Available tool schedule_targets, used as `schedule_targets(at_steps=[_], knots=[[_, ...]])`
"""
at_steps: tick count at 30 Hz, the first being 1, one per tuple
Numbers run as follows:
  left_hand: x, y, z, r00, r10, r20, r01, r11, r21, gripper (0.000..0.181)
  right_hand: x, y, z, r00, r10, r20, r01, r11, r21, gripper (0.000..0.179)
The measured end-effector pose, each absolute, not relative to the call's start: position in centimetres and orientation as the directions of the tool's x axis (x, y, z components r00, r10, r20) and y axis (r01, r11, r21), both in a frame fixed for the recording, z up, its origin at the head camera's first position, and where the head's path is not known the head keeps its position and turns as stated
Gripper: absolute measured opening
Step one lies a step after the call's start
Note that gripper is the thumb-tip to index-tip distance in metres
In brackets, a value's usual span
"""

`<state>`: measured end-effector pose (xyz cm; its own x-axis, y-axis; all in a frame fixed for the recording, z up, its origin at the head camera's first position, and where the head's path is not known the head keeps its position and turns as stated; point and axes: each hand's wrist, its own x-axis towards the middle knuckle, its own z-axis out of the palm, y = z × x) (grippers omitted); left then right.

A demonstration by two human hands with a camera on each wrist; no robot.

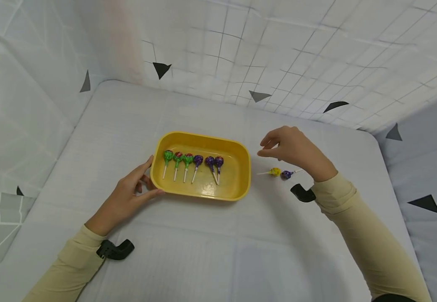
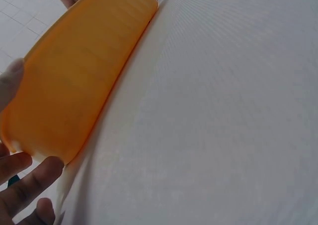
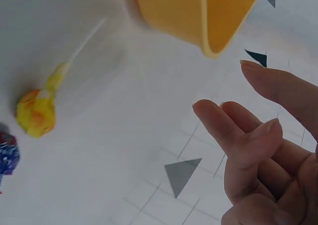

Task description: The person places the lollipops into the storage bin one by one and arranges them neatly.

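A yellow plastic tray [image 1: 236,183] holds a row of several lollipops, the green-wrapped lollipops [image 1: 178,156] at its left and the purple-wrapped lollipops [image 1: 209,161] towards its middle. My left hand [image 1: 126,196] grips the tray's left end, thumb along the near side and fingers at the end wall. To the right of the tray my right hand [image 1: 295,147] hovers with loosely bent fingers and nothing between them. Below it on the table lie a yellow lollipop [image 1: 275,171] and a purple lollipop [image 1: 287,175], heads side by side and sticks pointing apart.
A white cloth covers the table [image 1: 188,251]. White walls with grid lines and black triangle markers [image 1: 161,70] rise behind and beside it. Each wrist carries a dark camera mount [image 1: 115,250].
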<state>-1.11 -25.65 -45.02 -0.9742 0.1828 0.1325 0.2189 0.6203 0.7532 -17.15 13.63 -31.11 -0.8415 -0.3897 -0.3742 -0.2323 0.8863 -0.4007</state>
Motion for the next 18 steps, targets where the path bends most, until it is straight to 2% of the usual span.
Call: schedule_targets(at_steps=[18], knots=[[-1.1,-25.6,-45.1,-0.976,0.181,0.119,0.207,0.622,0.755,0.095,-16.3,17.7,-32.5,-0.852,-0.361,-0.379,-0.203,0.896,-0.396,0.040]])
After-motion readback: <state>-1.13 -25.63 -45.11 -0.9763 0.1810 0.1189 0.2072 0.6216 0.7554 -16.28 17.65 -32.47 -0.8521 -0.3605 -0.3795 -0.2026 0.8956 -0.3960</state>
